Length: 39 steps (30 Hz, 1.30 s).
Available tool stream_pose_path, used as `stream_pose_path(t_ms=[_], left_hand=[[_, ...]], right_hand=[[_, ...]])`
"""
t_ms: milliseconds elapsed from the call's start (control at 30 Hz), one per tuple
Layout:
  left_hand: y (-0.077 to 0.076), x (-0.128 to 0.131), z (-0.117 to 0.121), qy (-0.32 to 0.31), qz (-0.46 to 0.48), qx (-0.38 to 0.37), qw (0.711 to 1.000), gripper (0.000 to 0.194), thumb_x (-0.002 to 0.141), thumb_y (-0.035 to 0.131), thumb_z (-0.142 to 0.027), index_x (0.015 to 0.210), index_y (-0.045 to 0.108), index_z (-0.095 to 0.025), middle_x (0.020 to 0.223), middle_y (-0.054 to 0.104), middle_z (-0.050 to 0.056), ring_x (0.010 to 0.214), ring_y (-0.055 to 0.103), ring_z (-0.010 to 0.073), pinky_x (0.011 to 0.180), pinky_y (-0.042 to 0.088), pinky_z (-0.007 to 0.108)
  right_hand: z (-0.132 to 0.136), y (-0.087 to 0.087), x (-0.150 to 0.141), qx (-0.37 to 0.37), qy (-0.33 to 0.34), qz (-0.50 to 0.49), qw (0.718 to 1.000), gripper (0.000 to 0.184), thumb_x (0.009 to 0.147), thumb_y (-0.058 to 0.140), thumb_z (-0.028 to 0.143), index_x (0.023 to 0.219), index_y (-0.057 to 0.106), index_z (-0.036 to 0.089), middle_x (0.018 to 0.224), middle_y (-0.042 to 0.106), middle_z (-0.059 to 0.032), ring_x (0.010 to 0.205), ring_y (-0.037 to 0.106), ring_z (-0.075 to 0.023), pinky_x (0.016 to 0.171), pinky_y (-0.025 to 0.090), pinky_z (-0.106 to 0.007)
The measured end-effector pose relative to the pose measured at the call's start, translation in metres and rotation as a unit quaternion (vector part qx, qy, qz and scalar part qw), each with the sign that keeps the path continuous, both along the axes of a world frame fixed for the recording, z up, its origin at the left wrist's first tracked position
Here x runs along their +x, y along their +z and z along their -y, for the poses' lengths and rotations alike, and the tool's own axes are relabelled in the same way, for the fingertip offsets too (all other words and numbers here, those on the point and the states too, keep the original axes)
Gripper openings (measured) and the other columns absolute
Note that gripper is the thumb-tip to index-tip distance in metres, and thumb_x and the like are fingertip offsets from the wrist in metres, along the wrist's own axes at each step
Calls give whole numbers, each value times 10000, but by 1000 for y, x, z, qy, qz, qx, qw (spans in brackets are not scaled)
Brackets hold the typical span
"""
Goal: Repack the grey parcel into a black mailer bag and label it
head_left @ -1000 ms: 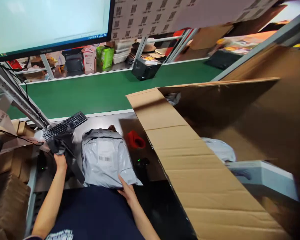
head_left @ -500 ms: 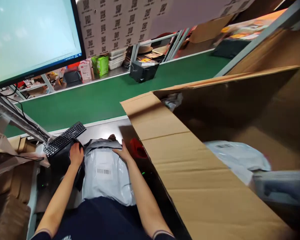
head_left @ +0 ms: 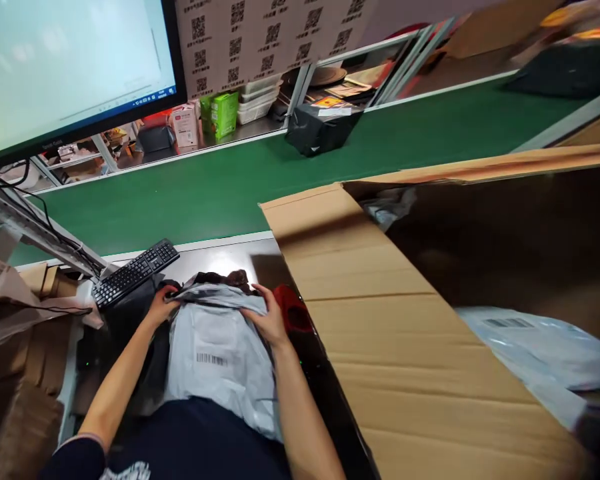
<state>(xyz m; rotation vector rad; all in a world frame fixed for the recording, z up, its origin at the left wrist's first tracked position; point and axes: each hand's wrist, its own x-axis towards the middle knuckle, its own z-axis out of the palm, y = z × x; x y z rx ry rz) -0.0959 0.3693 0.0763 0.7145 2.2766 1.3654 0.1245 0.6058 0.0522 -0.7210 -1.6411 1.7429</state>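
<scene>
A white plastic mailer bag (head_left: 220, 373) with a barcode label lies against my front on the dark worktop. Its far edge is open, and dark brown material (head_left: 237, 279) pokes out beyond it. My left hand (head_left: 164, 303) is closed on the left corner of the bag's mouth. On the other side, my right hand (head_left: 267, 317) grips the right part of the same edge, thumb on the near side. The rest of the contents is hidden inside the bag.
A large open cardboard box (head_left: 370, 320) stands at the right, with another white mailer bag (head_left: 535, 347) in it. Behind the bag are a black keyboard (head_left: 136, 270) and a green belt (head_left: 195, 190). A monitor (head_left: 80, 73) hangs upper left. A red object (head_left: 294, 310) sits beside the box.
My left hand has come onto the bag's left corner. The mouth is drawn wider, and more of the brown material shows. The view has shifted, so the box appears further right.
</scene>
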Motion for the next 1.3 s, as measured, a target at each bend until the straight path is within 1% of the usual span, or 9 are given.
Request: stream_pose_path(t_ms=[233, 367, 467, 567, 700, 933, 1067, 1167, 1300], left_hand=[[119, 73, 112, -137, -137, 211, 958, 254, 861, 772, -445, 734, 732, -229, 721, 572, 30, 708, 561, 178, 676, 477, 304], [152, 84, 143, -191, -171, 90, 962, 295, 831, 798, -444, 673, 715, -209, 1039, 618, 111, 963, 629, 240, 868, 564, 369], [150, 78, 148, -236, -150, -22, 960, 183, 808, 782, -358, 738, 723, -200, 1254, 587, 127, 1194, 585, 275, 1058, 517, 402], [143, 70, 148, -276, -139, -29, 951, 168, 812, 774, -342, 767, 712, -192, 1340, 558, 133, 1238, 565, 275, 1080, 498, 395], [143, 62, 142, -269, -150, 25, 951, 431, 883, 724, -447, 597, 544, -180, 1278, 599, 123, 1139, 594, 249, 996, 524, 367], [143, 49, 111, -227, -62, 117, 965, 358, 881, 664, -543, 810, 662, -192, 1141, 681, 114, 1029, 648, 246, 868, 537, 346], [137, 50, 106, -238, -1, 72, 969, 625, 758, 792, -518, 1293, 658, -225, 1307, 672, 111, 1113, 659, 273, 823, 535, 320], [132, 50, 111, -222, 16, 33, 974, 394, 744, 827, -438, 1043, 754, -192, 1046, 730, 62, 956, 671, 232, 807, 521, 304], [118, 34, 112, -133, 157, 90, 974, 404, 717, 837, -518, 770, 670, -154, 700, 633, 5, 622, 582, 151, 605, 461, 258]], right_hand=[[78, 57, 128, 331, -139, -95, 928, 674, 769, 841, 531, 1334, 588, 263, 998, 677, -88, 849, 681, -286, 762, 606, -425], [94, 55, 145, 470, -146, -125, 862, 596, 893, 668, 614, 1387, 537, 307, 991, 683, -111, 801, 693, -312, 653, 610, -455], [98, 54, 145, 510, -27, -39, 859, 842, 823, 776, 554, 1525, 394, 291, 1245, 657, -169, 1021, 712, -353, 796, 652, -494], [108, 64, 150, 546, -12, -22, 837, 1058, 734, 894, 341, 1597, 282, 353, 1622, 378, -170, 1337, 582, -402, 1034, 587, -581], [115, 88, 150, 604, 58, -23, 794, 786, 836, 763, 158, 1532, 469, 377, 1584, 490, -91, 1377, 570, -341, 1140, 522, -552], [102, 99, 127, 483, 207, 62, 848, 317, 1001, 605, 310, 1300, 708, 286, 1009, 785, -59, 907, 733, -234, 892, 610, -409], [107, 81, 123, 413, 98, 20, 905, 524, 962, 689, 410, 1463, 581, 299, 1274, 715, -105, 1292, 619, -312, 1168, 457, -584], [112, 73, 125, 388, 90, 21, 917, 898, 772, 872, 534, 1541, 502, 255, 1652, 386, -180, 1557, 297, -423, 1213, 367, -661], [120, 74, 124, 326, 249, 42, 911, 690, 823, 806, 305, 1476, 584, 257, 1402, 665, -149, 1259, 662, -332, 1074, 560, -514]])
